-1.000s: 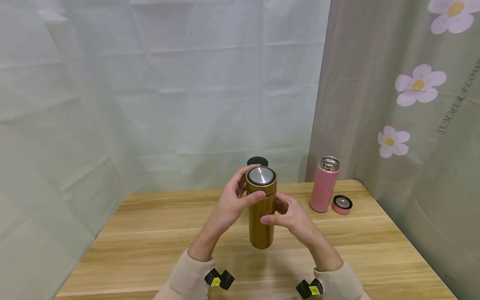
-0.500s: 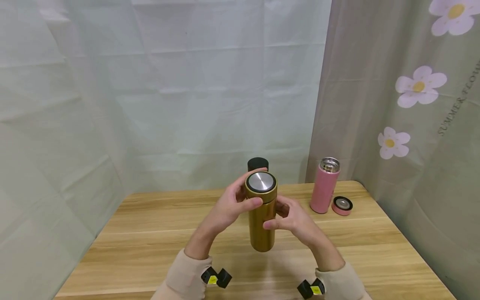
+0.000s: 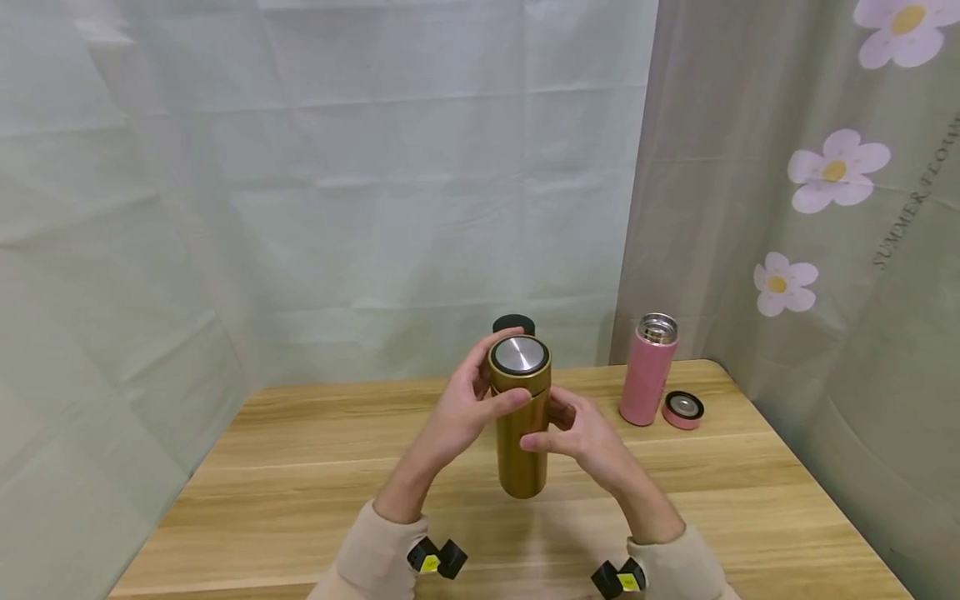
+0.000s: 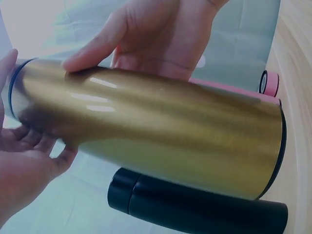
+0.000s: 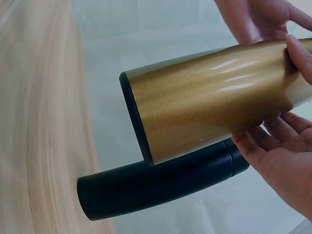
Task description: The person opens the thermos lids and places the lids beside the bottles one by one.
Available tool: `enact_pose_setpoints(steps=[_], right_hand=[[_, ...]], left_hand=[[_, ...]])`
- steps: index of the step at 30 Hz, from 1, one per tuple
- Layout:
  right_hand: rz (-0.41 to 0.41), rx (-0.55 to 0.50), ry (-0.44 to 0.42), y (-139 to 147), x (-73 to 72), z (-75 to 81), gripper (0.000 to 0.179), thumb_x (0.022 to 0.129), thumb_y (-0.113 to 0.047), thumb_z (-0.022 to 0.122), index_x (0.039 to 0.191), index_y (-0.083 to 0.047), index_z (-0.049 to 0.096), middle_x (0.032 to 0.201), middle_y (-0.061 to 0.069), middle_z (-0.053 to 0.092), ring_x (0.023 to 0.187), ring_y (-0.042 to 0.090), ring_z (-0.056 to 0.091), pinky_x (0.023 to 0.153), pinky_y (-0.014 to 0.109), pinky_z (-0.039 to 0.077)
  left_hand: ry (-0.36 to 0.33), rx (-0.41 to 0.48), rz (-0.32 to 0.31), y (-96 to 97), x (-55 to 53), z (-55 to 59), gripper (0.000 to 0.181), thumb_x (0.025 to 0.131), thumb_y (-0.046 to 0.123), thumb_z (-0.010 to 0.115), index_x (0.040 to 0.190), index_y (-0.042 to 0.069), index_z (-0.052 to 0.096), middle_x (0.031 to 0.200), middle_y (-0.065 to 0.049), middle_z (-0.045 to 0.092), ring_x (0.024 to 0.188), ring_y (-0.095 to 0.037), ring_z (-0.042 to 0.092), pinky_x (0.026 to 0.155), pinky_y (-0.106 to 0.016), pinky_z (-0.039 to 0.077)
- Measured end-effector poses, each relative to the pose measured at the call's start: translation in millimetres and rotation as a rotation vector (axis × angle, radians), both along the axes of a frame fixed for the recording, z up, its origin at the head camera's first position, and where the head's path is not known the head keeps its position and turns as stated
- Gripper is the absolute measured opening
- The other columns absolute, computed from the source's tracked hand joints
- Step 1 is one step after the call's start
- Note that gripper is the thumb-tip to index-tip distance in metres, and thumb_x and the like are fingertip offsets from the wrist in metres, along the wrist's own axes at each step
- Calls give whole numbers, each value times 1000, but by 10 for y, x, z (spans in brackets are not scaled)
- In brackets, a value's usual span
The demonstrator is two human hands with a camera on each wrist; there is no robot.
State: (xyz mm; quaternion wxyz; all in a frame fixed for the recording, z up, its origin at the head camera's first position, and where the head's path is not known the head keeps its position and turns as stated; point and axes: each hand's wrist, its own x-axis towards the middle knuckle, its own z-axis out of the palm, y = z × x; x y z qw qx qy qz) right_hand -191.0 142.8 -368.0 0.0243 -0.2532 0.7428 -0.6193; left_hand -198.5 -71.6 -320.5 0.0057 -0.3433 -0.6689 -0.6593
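Note:
A gold thermos bottle is held upright in front of me, above the table. My left hand grips it around its lid, thumb at the front and fingers behind. Lower down, my right hand holds the body, its thumb across the front. The lid is on the bottle and has a brushed silver disc on top. In the right wrist view the gold thermos bottle shows its dark base hanging clear of the wooden table. The left wrist view shows both hands near the top end.
Just behind the gold bottle stands a black bottle. At the back right is an uncapped pink thermos bottle, with its pink lid lying upturned beside it. A pale curtain closes off the table's back and sides.
The gold bottle and both hands dip slightly half a second ago, then rise again to nearly the earlier height. Both hands keep their hold; everything else stays put.

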Motion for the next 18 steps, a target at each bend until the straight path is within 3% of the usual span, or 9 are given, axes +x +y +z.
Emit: enact_pose_setpoints(steps=[4,9,13,18], right_hand=[[16,-22,7,23,0,6,54,88,-27,80,138,-15,64,130,4,70,122,28,64,108,55,44],[35,-28,14,34,5,26,52,89,-27,80,137,-14,64,130,4,70,123,29,64,109,55,43],[43,-29,17,39,11,32,53,89,-27,81,137,-13,64,130,5,70,123,29,64,109,55,43],[33,-30,9,36,18,34,55,88,-28,81,138,-12,63,130,5,70,123,29,64,109,55,43]], left_hand=[[7,-20,-48,-30,-3,13,85,92,53,76,161,23,38,145,-7,56,137,-24,52,119,-53,34],[-2,-30,-80,-46,3,25,78,95,49,74,160,23,40,149,-7,54,138,-25,51,118,-53,35],[-3,-38,-69,-44,10,28,75,95,48,74,158,23,43,148,-7,56,135,-25,53,116,-51,38],[-11,-16,-14,-14,20,28,73,94,44,78,156,22,45,147,-5,56,139,-23,50,119,-52,33]])
